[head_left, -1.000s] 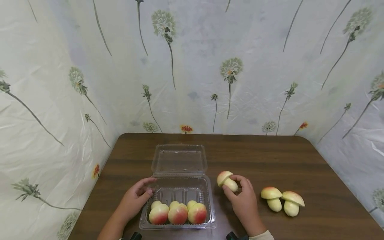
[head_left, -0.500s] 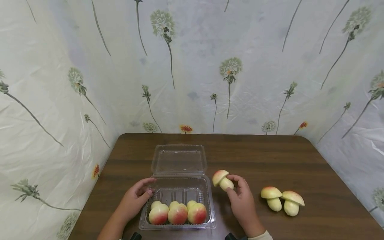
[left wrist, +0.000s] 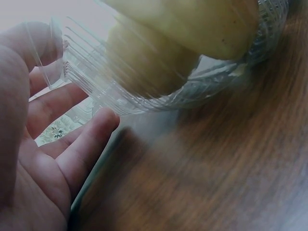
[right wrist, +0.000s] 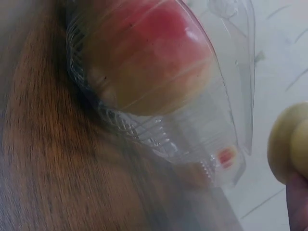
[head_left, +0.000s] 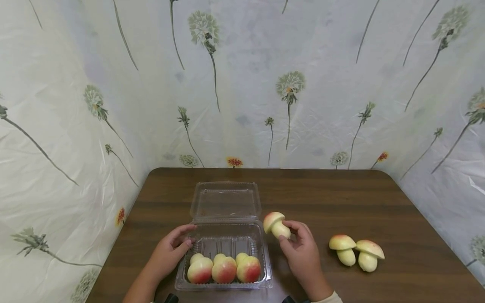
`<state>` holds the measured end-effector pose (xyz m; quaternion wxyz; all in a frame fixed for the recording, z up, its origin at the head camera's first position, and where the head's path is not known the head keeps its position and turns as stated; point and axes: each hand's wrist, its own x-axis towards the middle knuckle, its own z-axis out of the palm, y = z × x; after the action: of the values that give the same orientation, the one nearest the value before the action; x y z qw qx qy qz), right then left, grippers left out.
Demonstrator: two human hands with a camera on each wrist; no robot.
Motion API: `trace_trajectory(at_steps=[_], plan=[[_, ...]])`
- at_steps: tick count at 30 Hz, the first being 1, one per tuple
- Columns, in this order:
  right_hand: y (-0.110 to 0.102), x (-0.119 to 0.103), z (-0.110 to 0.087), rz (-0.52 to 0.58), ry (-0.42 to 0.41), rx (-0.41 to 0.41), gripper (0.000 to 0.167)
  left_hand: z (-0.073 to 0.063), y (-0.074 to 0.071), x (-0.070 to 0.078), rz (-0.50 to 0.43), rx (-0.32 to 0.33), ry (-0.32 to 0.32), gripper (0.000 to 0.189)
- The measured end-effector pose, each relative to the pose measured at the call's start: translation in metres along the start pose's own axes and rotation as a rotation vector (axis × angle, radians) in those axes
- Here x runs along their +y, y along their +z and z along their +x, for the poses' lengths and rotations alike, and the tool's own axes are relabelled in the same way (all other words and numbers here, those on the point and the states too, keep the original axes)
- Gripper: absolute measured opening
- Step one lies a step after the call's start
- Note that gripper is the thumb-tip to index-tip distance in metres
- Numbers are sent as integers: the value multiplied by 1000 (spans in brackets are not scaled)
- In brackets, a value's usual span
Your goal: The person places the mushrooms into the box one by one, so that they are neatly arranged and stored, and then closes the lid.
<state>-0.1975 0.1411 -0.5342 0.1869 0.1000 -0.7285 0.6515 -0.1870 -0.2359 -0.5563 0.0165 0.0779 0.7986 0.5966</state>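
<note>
A clear plastic clamshell container [head_left: 268, 269] lies open on the table, three toy mushrooms [head_left: 223, 270] in a row along its near side, their red-tinged yellow caps toward me. My left hand [head_left: 170, 250] holds the container's left rim between thumb and fingers; the left wrist view shows the hand [left wrist: 53, 139] at the plastic edge. Another mushroom [head_left: 279, 229], cap up and tilted left, is pinched by its stem in my right hand [head_left: 304, 254], just right of the container. In the right wrist view only part of that mushroom [right wrist: 284, 144] shows.
Two more mushrooms [head_left: 344, 249] lie side by side on the right of the brown wooden table [head_left: 322, 193]. The container's lid [head_left: 227, 203] is folded back toward the far edge. A flower-patterned sheet [head_left: 242, 84] hangs behind and beside the table.
My right hand has carried its mushroom a little left and slightly up, closer to the container. The left hand stays at the container's rim.
</note>
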Motion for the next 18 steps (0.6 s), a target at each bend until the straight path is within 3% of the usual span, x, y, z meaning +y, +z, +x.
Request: trace_trajectory(at_steps=[18], plan=[[12,-8,-2,31,-103,3,39,-1,1,-1,22,29,0,38]])
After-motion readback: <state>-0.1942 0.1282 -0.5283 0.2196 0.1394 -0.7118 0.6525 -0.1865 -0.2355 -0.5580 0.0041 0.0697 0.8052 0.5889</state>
